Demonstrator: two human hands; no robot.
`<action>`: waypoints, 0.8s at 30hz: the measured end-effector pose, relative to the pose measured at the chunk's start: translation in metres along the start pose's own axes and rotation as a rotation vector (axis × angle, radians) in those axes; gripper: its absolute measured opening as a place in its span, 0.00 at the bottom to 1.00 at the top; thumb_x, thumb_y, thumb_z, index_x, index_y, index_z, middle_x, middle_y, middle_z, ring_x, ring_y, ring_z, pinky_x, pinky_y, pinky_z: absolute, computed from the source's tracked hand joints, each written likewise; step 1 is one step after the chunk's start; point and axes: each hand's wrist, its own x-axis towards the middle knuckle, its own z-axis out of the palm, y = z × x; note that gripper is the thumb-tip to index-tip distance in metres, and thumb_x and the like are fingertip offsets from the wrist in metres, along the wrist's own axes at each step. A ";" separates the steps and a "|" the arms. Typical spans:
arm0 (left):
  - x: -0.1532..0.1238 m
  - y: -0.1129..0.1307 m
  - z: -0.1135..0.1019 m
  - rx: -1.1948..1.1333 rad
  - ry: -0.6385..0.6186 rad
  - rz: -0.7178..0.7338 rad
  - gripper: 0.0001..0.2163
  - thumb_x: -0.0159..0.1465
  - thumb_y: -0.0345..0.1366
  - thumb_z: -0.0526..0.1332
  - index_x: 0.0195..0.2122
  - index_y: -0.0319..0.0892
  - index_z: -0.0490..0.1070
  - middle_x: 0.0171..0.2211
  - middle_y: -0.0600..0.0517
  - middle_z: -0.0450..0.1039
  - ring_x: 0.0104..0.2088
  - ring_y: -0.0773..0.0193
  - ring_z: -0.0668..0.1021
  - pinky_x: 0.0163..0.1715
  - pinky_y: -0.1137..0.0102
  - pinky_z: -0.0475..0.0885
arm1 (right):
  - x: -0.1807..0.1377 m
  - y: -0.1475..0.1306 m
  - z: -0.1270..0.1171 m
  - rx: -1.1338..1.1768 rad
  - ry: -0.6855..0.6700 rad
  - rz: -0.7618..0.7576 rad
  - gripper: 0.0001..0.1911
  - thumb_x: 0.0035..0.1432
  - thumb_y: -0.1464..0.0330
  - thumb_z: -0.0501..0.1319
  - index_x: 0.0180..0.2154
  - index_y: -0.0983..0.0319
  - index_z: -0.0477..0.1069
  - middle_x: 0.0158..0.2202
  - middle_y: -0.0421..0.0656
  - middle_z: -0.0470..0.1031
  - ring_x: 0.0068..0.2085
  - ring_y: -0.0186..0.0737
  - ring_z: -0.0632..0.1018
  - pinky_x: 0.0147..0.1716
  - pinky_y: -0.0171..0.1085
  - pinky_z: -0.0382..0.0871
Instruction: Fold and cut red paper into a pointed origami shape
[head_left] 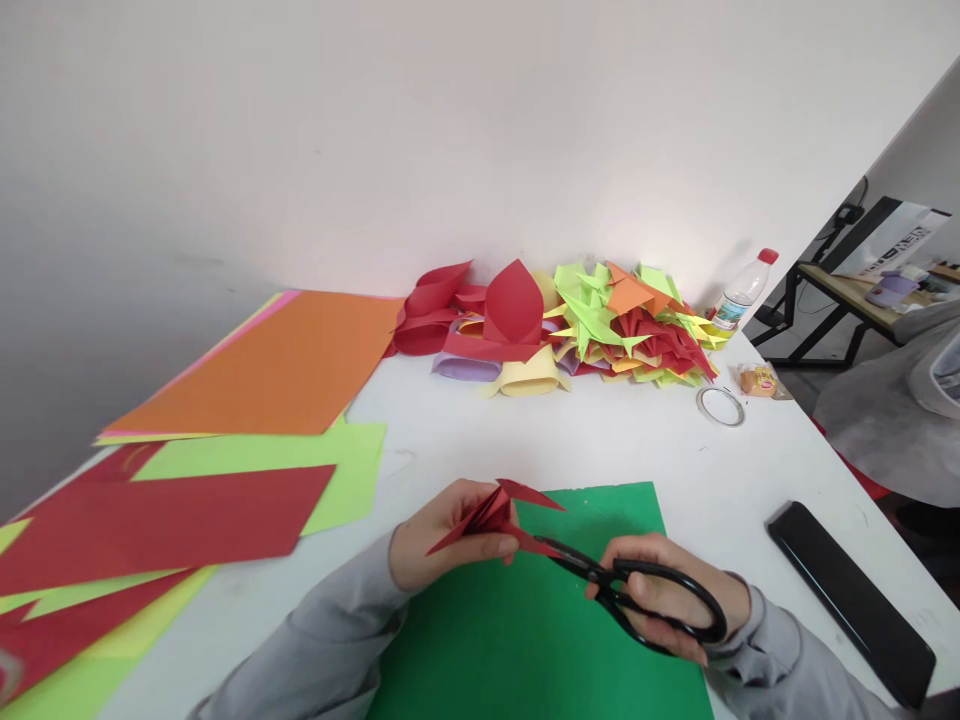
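Note:
My left hand (442,540) is closed around a folded red paper piece (495,515), held just above a green sheet (525,640) on the white table (525,440). My right hand (675,600) grips black scissors (637,590) through the handles. The blades point left and meet the lower edge of the red paper. Both forearms wear grey sleeves.
Orange, lime and red sheets (225,450) lie stacked at the left. A heap of folded paper shapes (570,325) sits by the wall. A plastic bottle (742,290), a tape roll (720,405), a small wrapped snack (757,380) and a black flat case (847,600) are on the right.

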 end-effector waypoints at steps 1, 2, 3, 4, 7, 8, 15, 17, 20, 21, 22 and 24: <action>0.000 0.000 0.000 0.000 0.004 0.001 0.14 0.57 0.44 0.65 0.30 0.37 0.71 0.22 0.54 0.72 0.23 0.69 0.67 0.25 0.72 0.59 | 0.000 0.000 0.000 0.019 0.002 -0.007 0.29 0.58 0.48 0.59 0.44 0.70 0.68 0.11 0.27 0.59 0.08 0.21 0.57 0.07 0.22 0.50; 0.000 0.000 0.000 0.001 0.008 0.000 0.14 0.57 0.44 0.66 0.29 0.37 0.71 0.22 0.54 0.71 0.23 0.69 0.67 0.25 0.72 0.59 | 0.000 0.001 0.001 0.037 0.000 -0.018 0.28 0.59 0.49 0.59 0.44 0.70 0.68 0.11 0.27 0.58 0.08 0.21 0.56 0.07 0.22 0.50; 0.000 0.001 0.001 0.004 0.013 -0.001 0.14 0.57 0.44 0.66 0.29 0.37 0.71 0.22 0.54 0.71 0.23 0.69 0.67 0.25 0.72 0.58 | 0.000 0.001 0.001 0.052 -0.006 -0.029 0.27 0.60 0.50 0.58 0.44 0.69 0.68 0.11 0.27 0.58 0.08 0.21 0.55 0.07 0.22 0.50; 0.001 0.001 0.001 0.007 0.018 -0.002 0.14 0.57 0.44 0.66 0.28 0.37 0.71 0.22 0.54 0.71 0.23 0.69 0.67 0.25 0.72 0.58 | 0.001 0.002 0.001 0.065 -0.013 -0.038 0.26 0.61 0.51 0.58 0.44 0.69 0.68 0.11 0.27 0.58 0.08 0.21 0.55 0.07 0.22 0.50; 0.001 0.002 0.001 0.016 0.022 -0.004 0.14 0.57 0.45 0.66 0.28 0.37 0.71 0.22 0.54 0.71 0.22 0.69 0.66 0.25 0.72 0.58 | 0.000 0.004 0.001 0.093 -0.012 -0.043 0.25 0.64 0.52 0.56 0.46 0.68 0.67 0.12 0.27 0.57 0.09 0.21 0.54 0.07 0.22 0.49; 0.001 0.002 0.001 0.015 0.017 -0.002 0.14 0.57 0.45 0.66 0.28 0.37 0.71 0.22 0.54 0.71 0.22 0.69 0.66 0.25 0.72 0.58 | -0.001 0.004 0.001 0.100 -0.009 -0.037 0.24 0.64 0.52 0.55 0.46 0.68 0.66 0.13 0.27 0.57 0.09 0.21 0.54 0.07 0.22 0.50; 0.001 -0.001 0.001 -0.012 -0.017 0.020 0.14 0.57 0.45 0.66 0.29 0.37 0.71 0.23 0.53 0.72 0.23 0.69 0.68 0.25 0.72 0.60 | 0.000 0.009 -0.002 0.102 -0.066 -0.068 0.27 0.63 0.50 0.54 0.46 0.68 0.67 0.14 0.29 0.59 0.10 0.21 0.56 0.08 0.22 0.51; 0.000 -0.002 0.001 -0.014 -0.038 0.038 0.15 0.58 0.46 0.65 0.29 0.36 0.71 0.23 0.52 0.72 0.23 0.69 0.67 0.25 0.73 0.59 | 0.001 0.013 -0.003 0.122 -0.106 -0.064 0.29 0.63 0.47 0.52 0.46 0.68 0.67 0.14 0.30 0.61 0.10 0.22 0.58 0.08 0.22 0.52; 0.000 -0.001 0.003 -0.002 -0.066 0.045 0.16 0.58 0.47 0.65 0.29 0.36 0.71 0.22 0.52 0.72 0.22 0.70 0.67 0.24 0.73 0.59 | 0.002 0.017 -0.005 0.155 -0.142 -0.054 0.30 0.64 0.47 0.50 0.47 0.68 0.66 0.14 0.30 0.62 0.09 0.23 0.60 0.09 0.23 0.54; 0.000 -0.001 0.003 0.004 -0.071 0.044 0.16 0.58 0.47 0.65 0.29 0.36 0.71 0.22 0.53 0.71 0.22 0.69 0.68 0.24 0.73 0.59 | 0.002 0.017 -0.005 0.156 -0.146 -0.055 0.29 0.64 0.47 0.50 0.47 0.67 0.66 0.13 0.30 0.62 0.09 0.23 0.60 0.09 0.23 0.55; 0.000 -0.001 0.004 0.009 -0.073 0.042 0.16 0.58 0.47 0.65 0.28 0.36 0.71 0.22 0.53 0.71 0.22 0.69 0.68 0.24 0.73 0.60 | 0.002 0.018 -0.005 0.151 -0.143 -0.061 0.28 0.64 0.48 0.51 0.47 0.67 0.66 0.13 0.30 0.62 0.09 0.23 0.60 0.10 0.23 0.55; 0.001 0.000 0.004 0.015 -0.072 0.041 0.16 0.59 0.47 0.64 0.28 0.36 0.71 0.22 0.53 0.71 0.22 0.69 0.68 0.25 0.73 0.60 | 0.002 0.017 -0.004 0.144 -0.141 -0.067 0.27 0.65 0.49 0.51 0.47 0.67 0.66 0.13 0.30 0.62 0.10 0.23 0.60 0.09 0.22 0.55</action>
